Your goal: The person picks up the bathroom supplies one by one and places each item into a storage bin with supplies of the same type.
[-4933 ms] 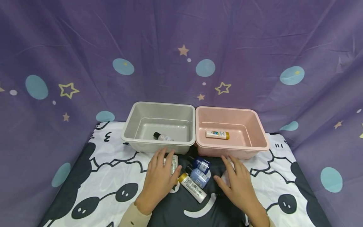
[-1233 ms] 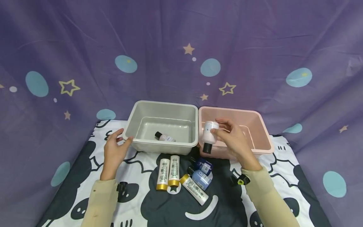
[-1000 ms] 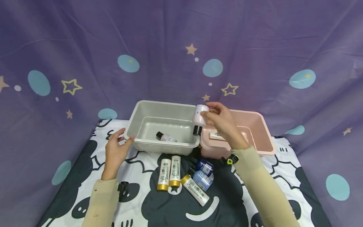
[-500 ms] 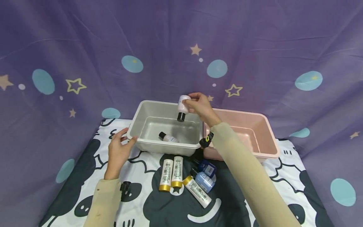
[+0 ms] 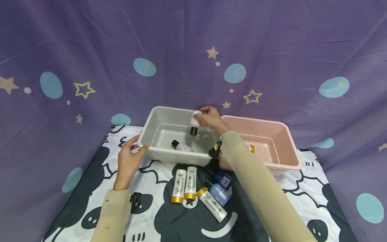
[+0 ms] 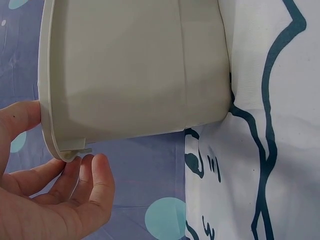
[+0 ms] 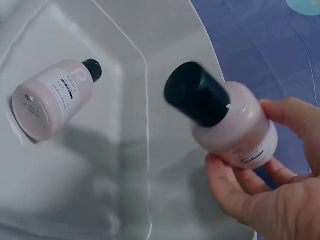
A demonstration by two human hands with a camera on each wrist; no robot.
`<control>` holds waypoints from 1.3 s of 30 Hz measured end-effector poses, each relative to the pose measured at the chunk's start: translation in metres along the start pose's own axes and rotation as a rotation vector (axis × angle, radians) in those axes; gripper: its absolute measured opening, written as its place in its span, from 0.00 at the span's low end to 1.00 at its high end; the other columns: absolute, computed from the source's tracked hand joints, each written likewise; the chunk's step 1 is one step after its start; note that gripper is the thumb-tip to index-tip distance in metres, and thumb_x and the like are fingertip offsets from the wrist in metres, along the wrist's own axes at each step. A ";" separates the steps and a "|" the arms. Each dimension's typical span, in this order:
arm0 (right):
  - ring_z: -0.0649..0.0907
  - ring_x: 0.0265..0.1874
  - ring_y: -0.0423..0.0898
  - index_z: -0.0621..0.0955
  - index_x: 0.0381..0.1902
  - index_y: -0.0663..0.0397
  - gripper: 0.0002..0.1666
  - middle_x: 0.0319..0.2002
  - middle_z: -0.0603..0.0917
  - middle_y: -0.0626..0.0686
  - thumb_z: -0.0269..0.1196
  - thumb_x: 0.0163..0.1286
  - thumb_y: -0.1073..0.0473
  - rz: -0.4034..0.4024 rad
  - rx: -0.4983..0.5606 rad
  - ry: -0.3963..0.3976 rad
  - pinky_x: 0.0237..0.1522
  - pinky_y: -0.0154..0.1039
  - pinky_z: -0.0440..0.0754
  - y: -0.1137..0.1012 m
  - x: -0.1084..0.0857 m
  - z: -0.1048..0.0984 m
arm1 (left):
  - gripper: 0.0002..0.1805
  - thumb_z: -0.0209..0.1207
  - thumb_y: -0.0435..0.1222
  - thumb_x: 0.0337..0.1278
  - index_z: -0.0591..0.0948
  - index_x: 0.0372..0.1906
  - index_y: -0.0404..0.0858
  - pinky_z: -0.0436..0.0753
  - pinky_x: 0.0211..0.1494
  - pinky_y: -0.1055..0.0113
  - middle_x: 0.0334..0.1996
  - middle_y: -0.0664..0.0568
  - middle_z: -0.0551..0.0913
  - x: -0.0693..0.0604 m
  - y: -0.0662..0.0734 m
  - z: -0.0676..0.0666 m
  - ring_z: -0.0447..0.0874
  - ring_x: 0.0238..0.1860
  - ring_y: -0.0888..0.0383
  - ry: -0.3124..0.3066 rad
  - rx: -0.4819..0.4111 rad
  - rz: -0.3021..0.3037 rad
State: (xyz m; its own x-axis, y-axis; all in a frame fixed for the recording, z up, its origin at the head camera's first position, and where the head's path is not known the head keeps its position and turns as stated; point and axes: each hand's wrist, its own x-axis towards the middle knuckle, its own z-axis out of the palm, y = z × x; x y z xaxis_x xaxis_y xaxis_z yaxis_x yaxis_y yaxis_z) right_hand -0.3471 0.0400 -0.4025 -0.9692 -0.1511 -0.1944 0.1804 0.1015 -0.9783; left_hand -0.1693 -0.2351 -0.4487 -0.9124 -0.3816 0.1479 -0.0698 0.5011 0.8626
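My right hand (image 5: 210, 119) holds a pale pink bottle (image 5: 196, 119) with its black cap pointing down, inside the back right part of the grey plastic bin (image 5: 178, 155). In the right wrist view, thumb and fingers pinch this bottle (image 7: 245, 125) near its base. A similar pink bottle (image 7: 55, 97) lies on its side on the bin's floor. At the bin's front left corner, my left hand (image 5: 129, 163) grips the rim; the left wrist view shows thumb and fingers on either side of the rim (image 6: 46, 75).
A pink bin (image 5: 290, 148) stands at the right, holding a yellow-capped tube (image 5: 250, 148) mostly hidden by my right sleeve. In front lie white tubes with gold caps (image 5: 191, 183), a light blue bottle (image 5: 220, 194) and a dark blue bottle (image 5: 222, 179). A purple curtain (image 5: 181, 50) hangs behind.
My right hand has carried the pink bottle left from over the pink bin, then lowered it into the grey one. My left hand, earlier over the tubes, has moved to the grey bin's rim.
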 end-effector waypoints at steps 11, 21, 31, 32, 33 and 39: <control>0.79 0.33 0.49 0.74 0.48 0.67 0.19 0.40 0.76 0.56 0.67 0.61 0.71 -0.002 -0.126 0.009 0.46 0.55 0.84 0.006 -0.002 -0.001 | 0.32 0.66 0.41 0.63 0.72 0.70 0.34 0.81 0.52 0.49 0.66 0.36 0.70 -0.001 0.001 0.000 0.75 0.60 0.41 0.002 0.002 0.004; 0.81 0.42 0.60 0.77 0.53 0.69 0.17 0.42 0.80 0.56 0.64 0.69 0.67 -0.058 -0.083 -0.043 0.47 0.54 0.84 -0.018 -0.024 0.000 | 0.34 0.65 0.45 0.64 0.72 0.70 0.35 0.80 0.52 0.50 0.67 0.37 0.70 0.001 -0.001 -0.002 0.75 0.60 0.42 -0.003 0.002 0.008; 0.84 0.38 0.53 0.77 0.56 0.65 0.20 0.45 0.82 0.60 0.64 0.70 0.61 -0.286 -0.161 -0.101 0.41 0.47 0.86 -0.036 -0.080 -0.031 | 0.33 0.65 0.42 0.64 0.72 0.70 0.34 0.80 0.52 0.50 0.66 0.36 0.70 0.001 0.000 -0.001 0.75 0.59 0.41 0.000 0.007 0.008; 0.84 0.39 0.54 0.77 0.56 0.64 0.20 0.45 0.82 0.60 0.65 0.71 0.60 -0.309 -0.165 -0.102 0.41 0.48 0.86 -0.036 -0.087 -0.035 | 0.33 0.65 0.42 0.64 0.72 0.70 0.34 0.80 0.52 0.50 0.66 0.36 0.70 0.001 0.000 0.000 0.75 0.59 0.41 0.000 0.007 0.006; 0.84 0.40 0.55 0.78 0.56 0.63 0.20 0.45 0.83 0.60 0.65 0.71 0.60 -0.328 -0.170 -0.099 0.42 0.48 0.86 -0.035 -0.094 -0.040 | 0.33 0.65 0.42 0.64 0.72 0.70 0.34 0.80 0.51 0.50 0.66 0.36 0.70 0.001 0.000 0.000 0.75 0.59 0.41 0.000 0.007 0.005; 0.84 0.41 0.57 0.78 0.57 0.61 0.20 0.46 0.84 0.60 0.66 0.70 0.59 -0.411 -0.262 -0.043 0.40 0.51 0.86 -0.021 -0.140 -0.061 | 0.33 0.65 0.41 0.64 0.71 0.71 0.34 0.79 0.52 0.49 0.67 0.37 0.69 0.000 0.000 0.000 0.74 0.60 0.41 0.002 0.009 -0.007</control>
State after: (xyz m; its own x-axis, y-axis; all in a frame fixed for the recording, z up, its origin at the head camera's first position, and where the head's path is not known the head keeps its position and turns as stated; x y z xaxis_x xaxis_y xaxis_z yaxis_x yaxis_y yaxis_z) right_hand -0.2257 0.1193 -0.3508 -0.9425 -0.2704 0.1962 -0.2695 0.2681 -0.9250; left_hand -0.1698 -0.2353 -0.4489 -0.9112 -0.3864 0.1427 -0.0797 0.5053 0.8593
